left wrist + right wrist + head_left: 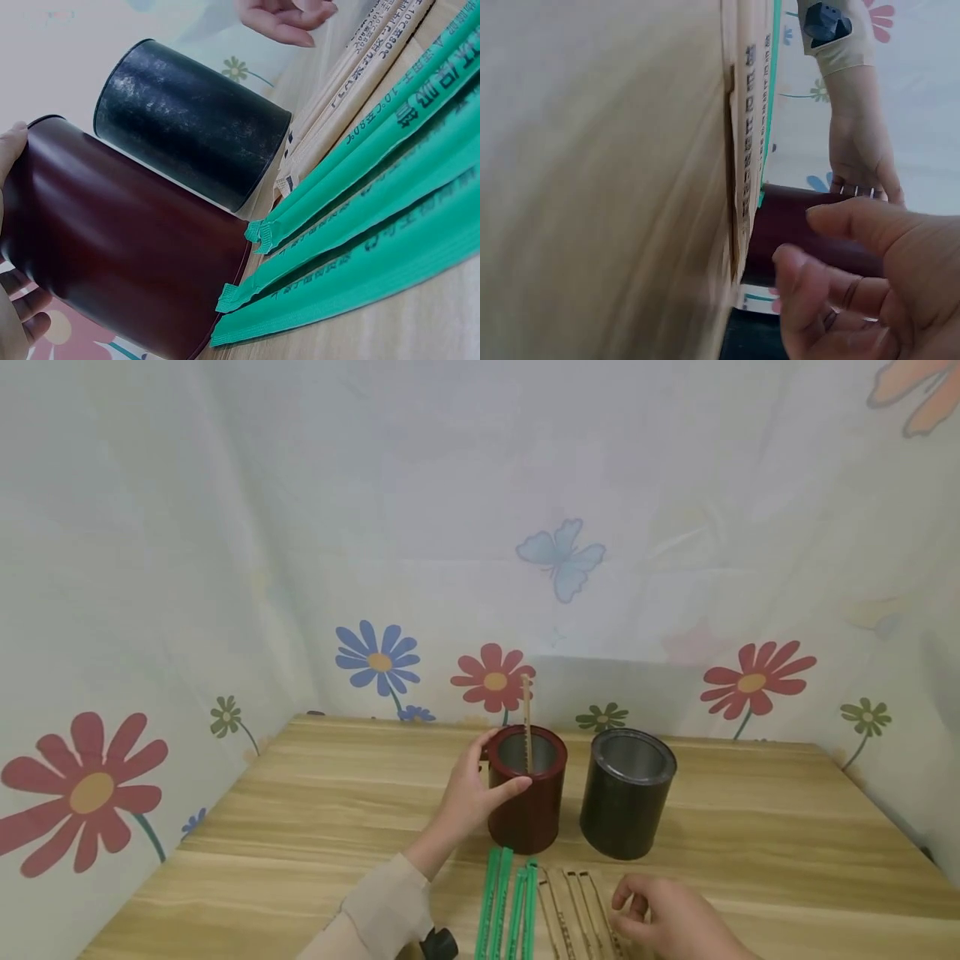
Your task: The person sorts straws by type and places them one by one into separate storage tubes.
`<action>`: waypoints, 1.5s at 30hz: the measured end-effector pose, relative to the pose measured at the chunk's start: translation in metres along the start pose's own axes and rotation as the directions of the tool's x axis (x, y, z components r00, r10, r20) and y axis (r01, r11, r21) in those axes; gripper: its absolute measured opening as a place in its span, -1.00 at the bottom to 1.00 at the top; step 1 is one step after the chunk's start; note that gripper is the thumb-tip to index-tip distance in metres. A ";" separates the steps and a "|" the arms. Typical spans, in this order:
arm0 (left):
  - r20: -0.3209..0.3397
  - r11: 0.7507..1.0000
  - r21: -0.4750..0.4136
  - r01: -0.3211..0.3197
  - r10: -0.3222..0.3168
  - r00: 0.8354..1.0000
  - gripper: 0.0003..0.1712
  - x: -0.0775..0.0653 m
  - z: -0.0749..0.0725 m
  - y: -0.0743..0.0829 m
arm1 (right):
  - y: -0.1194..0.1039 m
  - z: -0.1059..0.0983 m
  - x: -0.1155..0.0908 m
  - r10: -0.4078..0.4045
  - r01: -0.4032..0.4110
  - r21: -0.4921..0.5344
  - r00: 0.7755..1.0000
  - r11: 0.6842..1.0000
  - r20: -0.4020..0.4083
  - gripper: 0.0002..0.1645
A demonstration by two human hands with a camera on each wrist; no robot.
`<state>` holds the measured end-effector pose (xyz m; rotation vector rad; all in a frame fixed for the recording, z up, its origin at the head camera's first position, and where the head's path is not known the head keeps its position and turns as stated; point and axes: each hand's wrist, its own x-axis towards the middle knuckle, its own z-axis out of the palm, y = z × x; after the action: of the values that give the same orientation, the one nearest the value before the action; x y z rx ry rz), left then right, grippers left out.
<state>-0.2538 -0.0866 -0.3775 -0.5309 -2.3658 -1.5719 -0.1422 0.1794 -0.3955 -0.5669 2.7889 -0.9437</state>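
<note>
My left hand (471, 789) holds a dark red can (527, 814) by its side, thumb near the rim and fingers around the far side. One brown paper-wrapped straw (527, 722) stands upright in that can, rising well above the rim. Several green-wrapped straws (390, 180) lie side by side in front of the can, their ends close to its base. To their right is a row of brown-wrapped straws (585, 910). Over the right end of this row is my right hand (663, 914), fingers loosely bent, thumb and forefinger apart with nothing between them.
A black can (626, 814) with an open top stands just right of the red one. The wood-grain table (360, 793) ends at a pale cloth backdrop (420, 527) printed with flowers and a butterfly. A dark device (439, 943) is strapped at the left wrist.
</note>
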 end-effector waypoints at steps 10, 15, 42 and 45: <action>-0.006 1.000 -0.006 0.012 -0.012 1.000 0.07 0.001 -0.001 0.001 | 0.004 0.008 -0.004 -0.053 0.044 -0.120 0.996 0.992 -0.069 -0.81; 0.004 1.000 0.003 0.015 -0.015 1.000 0.07 0.001 0.000 0.001 | 0.002 0.011 -0.005 -0.021 0.013 -0.143 0.998 0.990 -0.056 -0.74; 0.008 1.000 0.014 0.006 -0.006 1.000 0.09 0.001 -0.001 0.000 | 0.001 0.020 0.003 0.033 -0.057 -0.239 0.994 0.969 -0.104 -0.65; 0.007 1.000 0.012 0.006 -0.006 1.000 0.09 0.001 0.000 0.000 | 0.002 0.019 0.001 0.008 -0.033 -0.230 0.994 0.973 -0.110 -0.69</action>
<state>-0.2552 -0.0865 -0.3770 -0.5280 -2.3825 -1.5594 -0.1392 0.1696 -0.4119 -0.5299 3.0197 -0.6678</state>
